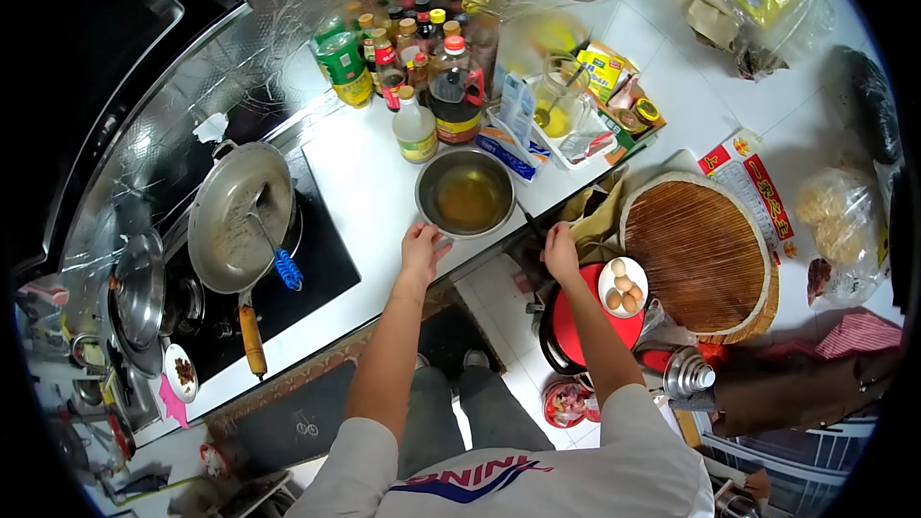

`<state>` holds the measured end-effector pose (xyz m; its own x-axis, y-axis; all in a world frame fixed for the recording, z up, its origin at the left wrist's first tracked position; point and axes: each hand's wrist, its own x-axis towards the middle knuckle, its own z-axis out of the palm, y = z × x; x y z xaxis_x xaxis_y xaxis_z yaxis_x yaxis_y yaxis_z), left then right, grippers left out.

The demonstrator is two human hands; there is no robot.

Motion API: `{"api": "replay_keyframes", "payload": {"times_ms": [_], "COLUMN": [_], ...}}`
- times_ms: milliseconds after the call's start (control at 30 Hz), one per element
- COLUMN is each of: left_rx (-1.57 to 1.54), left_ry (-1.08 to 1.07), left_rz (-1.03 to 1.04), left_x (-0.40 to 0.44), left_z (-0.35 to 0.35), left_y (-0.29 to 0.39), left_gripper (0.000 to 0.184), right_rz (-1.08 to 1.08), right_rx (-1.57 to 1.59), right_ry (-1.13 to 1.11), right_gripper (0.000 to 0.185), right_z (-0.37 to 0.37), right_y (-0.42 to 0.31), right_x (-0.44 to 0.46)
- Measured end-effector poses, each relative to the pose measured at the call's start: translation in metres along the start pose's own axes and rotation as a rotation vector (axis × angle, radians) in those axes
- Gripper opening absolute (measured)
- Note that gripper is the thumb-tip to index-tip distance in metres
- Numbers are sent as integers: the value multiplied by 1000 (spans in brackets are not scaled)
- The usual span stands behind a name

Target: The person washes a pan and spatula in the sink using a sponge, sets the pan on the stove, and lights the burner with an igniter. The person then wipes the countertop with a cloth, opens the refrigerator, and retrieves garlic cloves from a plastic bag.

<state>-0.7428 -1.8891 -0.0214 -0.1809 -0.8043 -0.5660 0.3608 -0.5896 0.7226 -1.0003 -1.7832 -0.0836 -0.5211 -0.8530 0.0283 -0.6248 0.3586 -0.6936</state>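
Steadying the pan (467, 194) near the front edge of the bench (355, 173) seems the step now, left hand (419, 253) half open by its rim, right hand (560, 254) curled near its black handle (527, 217), grip unclear, and moving it calls for keeping it level.

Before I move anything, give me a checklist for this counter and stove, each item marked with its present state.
1. Metal pan upright on the counter: ok.
2. Liquid below the pan's rim: ok.
3. Right hand gripping the black handle: cannot tell.
4. Wok free of utensils: not ok, a blue-handled one rests in it.
5. Eggs on their plate: ok.
6. Heat under the wok off: cannot tell.
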Motion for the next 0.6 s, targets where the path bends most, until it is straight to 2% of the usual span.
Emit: {"api": "replay_keyframes", "payload": {"times_ms": [167,300,367,433,600], "left_rx": [-59,-62,-57,-55,-93], "left_ry": [7,40,64,87,75], "left_rz": [35,49,48,45,56], "left_x": [-14,-28,-31,-32,-35], "left_z": [-38,-60,-73,-82,-97], "left_y": [3,11,15,18,22], "left_gripper": [8,10,10,10,11], "right_rz": [-103,-35,-47,-133,-159], "right_rx": [-52,-77,-47,-73,-75], "right_ry": [65,-18,-39,36,-38], "right_gripper": [18,20,19,17,15], "right_z": [22,30,32,34,40], "right_y": [-19,-49,-62,-75,-101], "right_x": [24,38,42,46,52]}}
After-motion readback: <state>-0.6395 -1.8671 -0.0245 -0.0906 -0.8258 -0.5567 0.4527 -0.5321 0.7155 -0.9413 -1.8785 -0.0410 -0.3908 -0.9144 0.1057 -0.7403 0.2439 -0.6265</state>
